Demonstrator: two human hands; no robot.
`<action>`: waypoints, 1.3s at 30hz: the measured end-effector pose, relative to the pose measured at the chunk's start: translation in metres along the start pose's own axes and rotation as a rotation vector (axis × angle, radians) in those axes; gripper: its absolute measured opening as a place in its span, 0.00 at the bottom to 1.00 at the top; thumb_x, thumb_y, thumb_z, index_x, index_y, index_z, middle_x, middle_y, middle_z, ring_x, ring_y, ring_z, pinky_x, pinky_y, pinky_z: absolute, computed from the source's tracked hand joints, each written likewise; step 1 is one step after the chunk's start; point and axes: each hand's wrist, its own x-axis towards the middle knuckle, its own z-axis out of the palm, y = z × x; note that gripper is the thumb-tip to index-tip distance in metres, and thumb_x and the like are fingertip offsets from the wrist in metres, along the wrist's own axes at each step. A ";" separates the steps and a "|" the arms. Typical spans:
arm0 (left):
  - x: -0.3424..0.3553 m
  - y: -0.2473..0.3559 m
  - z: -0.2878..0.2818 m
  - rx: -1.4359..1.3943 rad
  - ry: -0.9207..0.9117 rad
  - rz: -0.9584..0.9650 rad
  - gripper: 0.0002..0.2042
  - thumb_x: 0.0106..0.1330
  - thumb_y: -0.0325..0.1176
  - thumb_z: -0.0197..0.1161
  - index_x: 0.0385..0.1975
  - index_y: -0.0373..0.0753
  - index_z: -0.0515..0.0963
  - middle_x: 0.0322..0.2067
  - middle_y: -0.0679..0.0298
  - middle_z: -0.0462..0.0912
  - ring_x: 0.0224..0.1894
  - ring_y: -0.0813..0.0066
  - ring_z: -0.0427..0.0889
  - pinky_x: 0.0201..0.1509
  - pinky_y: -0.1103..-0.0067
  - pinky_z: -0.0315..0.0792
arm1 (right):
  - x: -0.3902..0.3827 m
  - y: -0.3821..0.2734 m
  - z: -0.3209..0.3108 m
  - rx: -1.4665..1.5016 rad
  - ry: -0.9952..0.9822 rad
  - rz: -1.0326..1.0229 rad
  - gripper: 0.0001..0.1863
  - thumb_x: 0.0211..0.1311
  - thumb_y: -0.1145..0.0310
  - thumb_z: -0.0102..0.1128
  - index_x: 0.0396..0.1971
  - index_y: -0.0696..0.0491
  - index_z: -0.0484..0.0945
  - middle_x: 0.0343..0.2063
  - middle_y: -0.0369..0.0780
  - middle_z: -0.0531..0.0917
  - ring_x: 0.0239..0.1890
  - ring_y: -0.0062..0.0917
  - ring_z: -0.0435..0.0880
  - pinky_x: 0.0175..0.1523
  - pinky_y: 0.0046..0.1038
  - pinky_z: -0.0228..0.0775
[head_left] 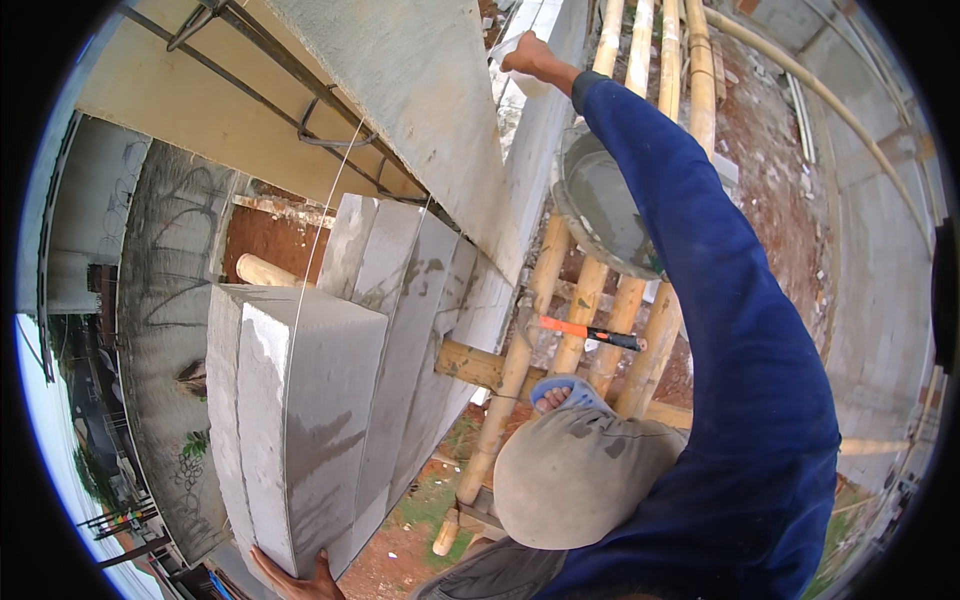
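Note:
My left hand (300, 579) grips the lower end of a pale grey lightweight concrete block (335, 345) in the block wall, thumb and fingers on either side of its edge. Stretched far forward, my right hand (537, 60) has its fingers bent against something white, blown out by bright light, among the pale blocks at the top; what it holds cannot be made out. Beneath my right arm stands a round bucket (573, 205) of wet grey mortar (618, 200). A hammer (592, 333) with an orange and black handle lies across the bamboo poles.
A thin string (318, 245) runs down over the wall. Steel rebar (265, 45) juts along the concrete at upper left. Bamboo poles (548, 262) form the scaffold above reddish ground, with gaps between them. My knee (585, 480) and sandalled foot (553, 398) are beside the wall.

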 end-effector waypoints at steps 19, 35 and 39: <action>-0.003 -0.005 0.019 -0.141 -0.064 -0.318 0.54 0.48 0.21 0.75 0.83 0.43 0.62 0.82 0.55 0.64 0.83 0.48 0.61 0.88 0.57 0.54 | 0.082 0.060 0.007 -0.780 -0.295 -0.334 0.47 0.52 0.56 0.78 0.71 0.55 0.69 0.61 0.56 0.86 0.62 0.58 0.85 0.65 0.54 0.77; 0.002 0.002 0.018 -0.178 -0.083 -0.370 0.58 0.43 0.12 0.74 0.84 0.45 0.62 0.83 0.57 0.64 0.85 0.51 0.59 0.89 0.55 0.52 | 0.067 0.080 0.026 -0.814 -0.074 -0.819 0.18 0.84 0.61 0.51 0.55 0.62 0.75 0.29 0.52 0.80 0.31 0.51 0.82 0.39 0.48 0.76; 0.002 0.000 0.018 -0.161 -0.084 -0.348 0.58 0.43 0.12 0.75 0.84 0.45 0.62 0.83 0.58 0.63 0.85 0.51 0.59 0.89 0.54 0.53 | 0.037 0.049 0.023 -1.034 0.099 -1.019 0.22 0.72 0.65 0.58 0.60 0.60 0.75 0.38 0.49 0.82 0.38 0.48 0.82 0.49 0.47 0.75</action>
